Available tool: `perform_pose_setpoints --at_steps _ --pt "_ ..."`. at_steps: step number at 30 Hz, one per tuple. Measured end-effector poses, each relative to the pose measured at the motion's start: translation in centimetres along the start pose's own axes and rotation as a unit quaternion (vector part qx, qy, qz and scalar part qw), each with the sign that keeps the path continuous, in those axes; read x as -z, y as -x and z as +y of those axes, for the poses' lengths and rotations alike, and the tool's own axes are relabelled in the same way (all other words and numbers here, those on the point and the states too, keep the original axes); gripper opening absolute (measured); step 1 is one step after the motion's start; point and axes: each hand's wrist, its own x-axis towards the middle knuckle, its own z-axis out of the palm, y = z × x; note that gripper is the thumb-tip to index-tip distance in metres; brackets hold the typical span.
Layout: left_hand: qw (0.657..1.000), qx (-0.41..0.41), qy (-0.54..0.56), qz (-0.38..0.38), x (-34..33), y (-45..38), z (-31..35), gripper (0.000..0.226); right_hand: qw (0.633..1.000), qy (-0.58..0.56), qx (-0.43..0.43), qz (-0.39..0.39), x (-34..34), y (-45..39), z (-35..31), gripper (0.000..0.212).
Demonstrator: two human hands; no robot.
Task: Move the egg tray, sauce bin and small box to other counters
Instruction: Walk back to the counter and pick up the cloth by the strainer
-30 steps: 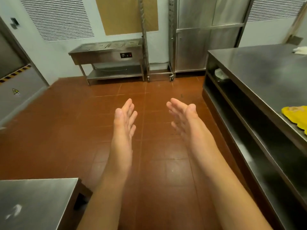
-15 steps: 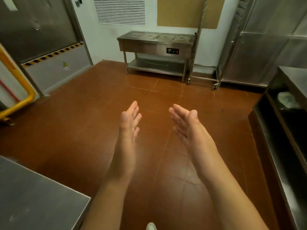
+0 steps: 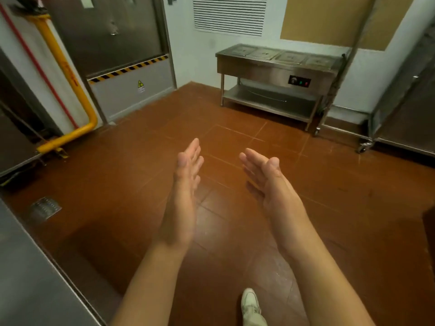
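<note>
Head view: left hand [image 3: 182, 196] and right hand [image 3: 273, 187] held out over red tile floor [image 3: 117, 184], palms facing, fingers straight, grasping nothing. Egg tray, sauce bin, small box: location cannot be told. Steel counter [image 3: 26, 278] corner lower left; steam table [image 3: 275, 74] against far wall; white shoe [image 3: 251, 302] below

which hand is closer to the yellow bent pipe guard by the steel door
Left. The left hand hangs over the floor on the side of the yellow bent pipe guard; the right hand is farther right, beyond the left.
</note>
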Motion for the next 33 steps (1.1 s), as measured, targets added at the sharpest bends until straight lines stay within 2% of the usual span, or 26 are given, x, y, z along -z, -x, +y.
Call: perform_pose_setpoints --at_steps 10,14,18,22,27,33 --pt "0.989 -0.016 -0.010 0.144 0.4 -12.7 0.1 0.080 0.990 0.000 0.010 -0.139 -1.4 -17.5 0.1 0.062" --pt "0.975 -0.005 -0.008 0.220 3.9 -14.8 -0.2 0.071 0.977 -0.040 -0.011 -0.208 -5.2 -22.8 0.2 0.067" --pt "0.951 -0.016 -0.008 0.309 8.9 -17.0 -1.1 0.070 0.956 -0.069 -0.005 -0.284 -10.2 -27.4 0.8 0.071" --pt "0.929 -0.018 -0.011 0.368 14.3 -19.7 -3.0 0.069 0.941 -0.076 -0.008 -0.330 -16.1 -32.3 1.2 0.074" --pt "0.924 -0.001 0.000 0.383 20.8 -25.3 -5.1 0.070 0.940 -0.056 -0.015 -0.337 -22.5 -38.2 1.3 0.074" --pt "0.927 -0.007 0.007 0.375 25.8 -32.1 -4.7 0.072 0.939 -0.063 -0.013 -0.337 -28.0 -44.1 0.5 0.074"
